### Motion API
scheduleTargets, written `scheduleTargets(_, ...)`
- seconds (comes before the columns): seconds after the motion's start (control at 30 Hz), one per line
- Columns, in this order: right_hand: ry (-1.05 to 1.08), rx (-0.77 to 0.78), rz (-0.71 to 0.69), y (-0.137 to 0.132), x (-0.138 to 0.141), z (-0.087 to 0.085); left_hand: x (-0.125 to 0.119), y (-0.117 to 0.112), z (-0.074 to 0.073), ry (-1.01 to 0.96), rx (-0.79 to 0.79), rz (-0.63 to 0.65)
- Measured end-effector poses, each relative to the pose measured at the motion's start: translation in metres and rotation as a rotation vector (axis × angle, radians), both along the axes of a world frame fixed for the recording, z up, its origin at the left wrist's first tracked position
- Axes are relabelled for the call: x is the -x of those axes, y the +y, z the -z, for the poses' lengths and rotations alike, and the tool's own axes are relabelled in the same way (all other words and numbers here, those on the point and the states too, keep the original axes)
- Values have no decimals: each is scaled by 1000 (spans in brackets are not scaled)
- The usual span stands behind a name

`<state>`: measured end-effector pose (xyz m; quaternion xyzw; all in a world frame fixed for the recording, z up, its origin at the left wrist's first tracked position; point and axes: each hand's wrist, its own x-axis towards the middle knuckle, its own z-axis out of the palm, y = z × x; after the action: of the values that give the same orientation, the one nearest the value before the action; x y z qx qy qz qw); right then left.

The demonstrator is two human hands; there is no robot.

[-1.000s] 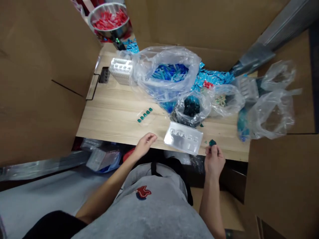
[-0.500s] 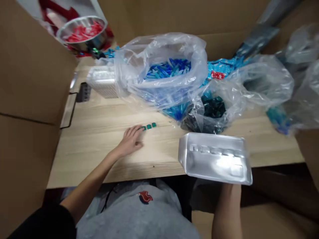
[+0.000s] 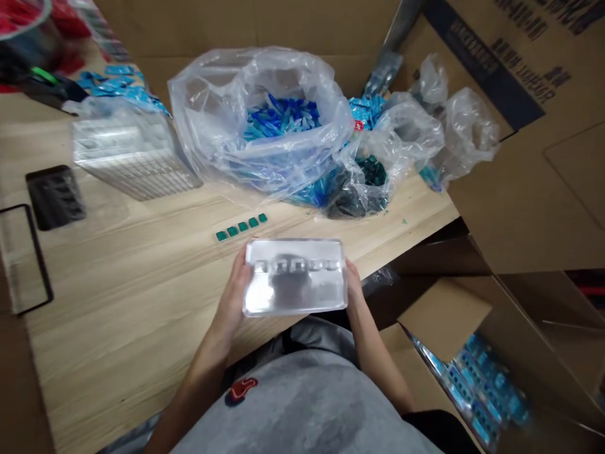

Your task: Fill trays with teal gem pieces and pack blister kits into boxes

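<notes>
Left hand (image 3: 231,299) curled round the left edge of a clear plastic blister tray (image 3: 295,296), fingers partly hidden behind it; right hand (image 3: 353,282) braced against the opposite edge. Both hands closed narrowly to the tray's width, holding it up between them, roughly level and just above the wooden surface (image 3: 118,315). Row of moulded pockets along the tray's far side; contents unclear through the glare.

Just beyond the tray's far edge: five small teal square pieces (image 3: 241,227) in a line on the surface. Farther beyond the tray: large clear polythene bag (image 3: 212,107) of blue plastic pieces (image 3: 281,123); beyond and to the right, smaller bag of dark teal pieces (image 3: 371,170). Left of the tray: ribbed clear trays (image 3: 135,161). Below and right of the tray: blue packs (image 3: 486,384) in an open cardboard carton.

Risk of slippage or flexing from an edge-only hold on thin, slick plastic. Risk of the teal line being knocked out of order if the tray's far edge drops or swings forward.
</notes>
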<state>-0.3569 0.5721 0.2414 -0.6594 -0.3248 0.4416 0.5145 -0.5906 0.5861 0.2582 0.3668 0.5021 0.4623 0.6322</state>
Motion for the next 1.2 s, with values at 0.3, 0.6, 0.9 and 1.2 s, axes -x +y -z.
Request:
scheduleTargets(0.3, -574, -463, -552, -10, -30, -99, -15, -21, -22, -113, 148, -382)
scheduleTargets(0.6, -1016, -637, -958, 12, -42, -119, -43, -53, -29, -163, 121, -450)
scheduleTargets(0.9, -426, -372, -868, 11, -53, -124, -24, -41, -34, 91, -71, -465)
scheduleTargets(1.2, 128, -304, -799, -9, -18, -134, -67, -34, -118, 567, -667, -93)
